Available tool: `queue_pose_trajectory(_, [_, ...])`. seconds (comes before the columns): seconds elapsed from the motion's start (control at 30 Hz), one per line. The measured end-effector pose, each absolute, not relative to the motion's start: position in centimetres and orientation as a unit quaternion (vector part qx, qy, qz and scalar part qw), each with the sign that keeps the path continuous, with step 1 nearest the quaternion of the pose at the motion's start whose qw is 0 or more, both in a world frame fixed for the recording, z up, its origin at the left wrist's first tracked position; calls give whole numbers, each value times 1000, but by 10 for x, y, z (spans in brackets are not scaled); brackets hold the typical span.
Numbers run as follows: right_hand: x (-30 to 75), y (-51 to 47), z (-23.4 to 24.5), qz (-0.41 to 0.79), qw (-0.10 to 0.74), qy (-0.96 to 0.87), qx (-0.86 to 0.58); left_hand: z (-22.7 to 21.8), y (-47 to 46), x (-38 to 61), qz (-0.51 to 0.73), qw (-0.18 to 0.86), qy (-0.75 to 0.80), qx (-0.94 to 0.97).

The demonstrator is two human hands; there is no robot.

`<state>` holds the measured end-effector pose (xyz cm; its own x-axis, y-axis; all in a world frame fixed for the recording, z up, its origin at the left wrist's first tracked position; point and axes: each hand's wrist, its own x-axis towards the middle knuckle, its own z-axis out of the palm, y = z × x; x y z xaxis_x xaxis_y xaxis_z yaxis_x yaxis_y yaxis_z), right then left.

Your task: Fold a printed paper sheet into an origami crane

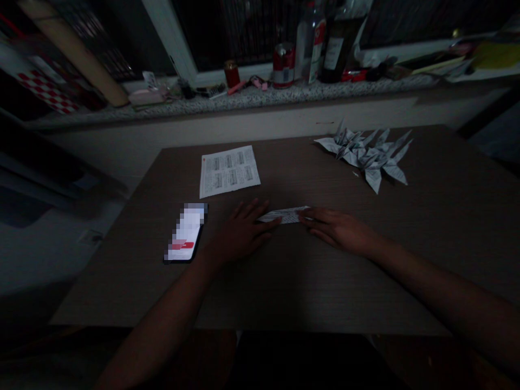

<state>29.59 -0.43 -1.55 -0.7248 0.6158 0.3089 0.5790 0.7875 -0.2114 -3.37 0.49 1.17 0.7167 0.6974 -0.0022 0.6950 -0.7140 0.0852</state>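
Note:
A narrow folded strip of printed paper [290, 215] lies flat on the table between my hands. My left hand [239, 230] rests palm down with its fingers spread, thumb and fingertips on the strip's left end. At the right end, my right hand [341, 227] presses its fingertips on the paper, fingers stretched out and lying low. A flat printed sheet [230, 171] is beyond my left hand. Several folded paper cranes [365, 151] sit together at the far right. Left of my left hand lies a phone [187, 233] with its screen lit.
The brown table [264, 287] stands against a wall below a window. Its stone sill [195, 106] holds a red can [283, 66], a clear bottle [311, 49], a dark bottle [336, 51], a small jar [232, 73] and other clutter. The room is dim.

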Motion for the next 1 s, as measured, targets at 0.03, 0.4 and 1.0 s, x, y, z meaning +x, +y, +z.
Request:
queue_pose_trajectory(0.03, [299, -3, -15, 64, 187, -929, -313, 12, 5, -34, 22, 40, 372, 927])
queue_pose_trajectory(0.4, [303, 2, -13, 92, 211, -928, -291, 6, 14, -15, 115, 84, 346, 928])
queue_pose_trajectory(1.0, [307, 2, -9, 128, 235, -915, -302, 7, 5, 0, 79, 44, 329, 940])
